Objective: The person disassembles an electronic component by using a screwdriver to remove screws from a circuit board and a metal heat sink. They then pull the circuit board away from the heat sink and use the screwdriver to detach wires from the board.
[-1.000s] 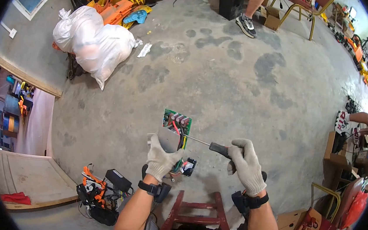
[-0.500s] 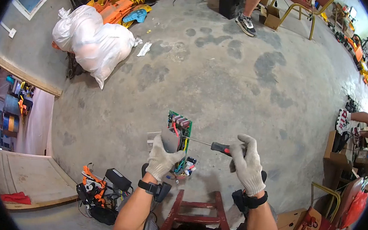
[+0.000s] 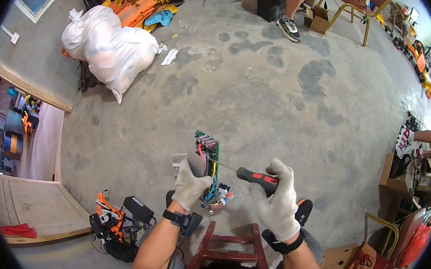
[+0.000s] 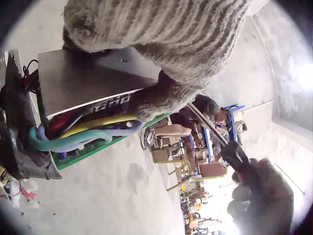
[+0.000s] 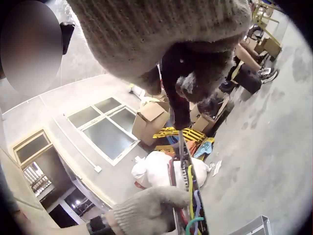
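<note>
In the head view my gloved left hand (image 3: 189, 187) grips a green circuit board (image 3: 217, 158) by its grey metal plate (image 4: 93, 81), holding it up on edge above the floor. Thick yellow (image 4: 98, 123) and teal wires run along the board's side, and small connectors dangle at its lower end. My gloved right hand (image 3: 277, 204) holds a screwdriver (image 3: 254, 177) by its black and red handle. The shaft points left into the board's side, close by the left fingers. The screwdriver's tip is hidden among the parts.
A dark red wooden stool (image 3: 230, 259) stands between my legs. Orange and black parts (image 3: 115, 225) lie in a heap at lower left. Farther off are a white sack (image 3: 115, 54) and a seated person's shoe (image 3: 289, 29). Cardboard boxes (image 3: 393, 181) line the right.
The board has turned more edge-on to the head view. My right hand has rolled and moved slightly left and down, tilting the screwdriver and bringing the handle's red patches into sight.
</note>
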Available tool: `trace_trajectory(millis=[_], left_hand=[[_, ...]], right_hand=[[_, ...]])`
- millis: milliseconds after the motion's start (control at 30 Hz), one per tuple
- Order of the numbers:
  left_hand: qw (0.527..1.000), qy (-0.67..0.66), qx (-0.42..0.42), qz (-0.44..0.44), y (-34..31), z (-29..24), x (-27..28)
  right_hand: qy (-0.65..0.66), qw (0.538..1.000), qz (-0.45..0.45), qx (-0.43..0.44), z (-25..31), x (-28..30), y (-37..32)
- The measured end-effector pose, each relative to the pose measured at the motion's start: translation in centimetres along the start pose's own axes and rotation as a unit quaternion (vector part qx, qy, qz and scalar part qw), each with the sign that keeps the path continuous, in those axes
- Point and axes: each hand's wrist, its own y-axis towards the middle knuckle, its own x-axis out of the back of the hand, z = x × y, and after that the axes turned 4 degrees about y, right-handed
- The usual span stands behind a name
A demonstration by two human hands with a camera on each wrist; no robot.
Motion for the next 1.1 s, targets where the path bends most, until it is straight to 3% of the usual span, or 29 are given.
trace_trajectory(millis=[133,200,300,633,800,900,1100], left_hand=[[0.997,-0.081,0.014,-0.004,0.4,1.2,-0.2],[0.983,-0.174,0.026,0.043,0.6,1.2,0.0],[0.987,-0.155,-0.015,0.024,0.5,1.1,0.0],[0.988,-0.152,0.022,0.023,0.8,1.8,-0.4],[0.996,-0.08,0.019,0.032,0.3,0.1,0.0],[0.99,-0.133,0.023,0.04,1.0,1.7,-0.6],[0.992,-0.121,0.023,0.017,0.8,1.6,-0.9]], right_hand=[[0.004,1.0,-0.003,-0.002,1.4,-0.9,-1.0],[0.005,1.0,-0.004,-0.006,1.4,-1.5,-1.8],[0.005,1.0,-0.004,-0.008,1.6,-1.9,-2.1],[0.008,1.0,0.002,-0.014,1.9,-1.9,-2.0],[0.006,1.0,0.003,-0.017,2.0,-1.6,-1.3],[0.008,1.0,0.004,-0.019,1.7,-1.8,-1.8],[0.007,1.0,0.004,-0.023,1.0,-1.5,-1.4]])
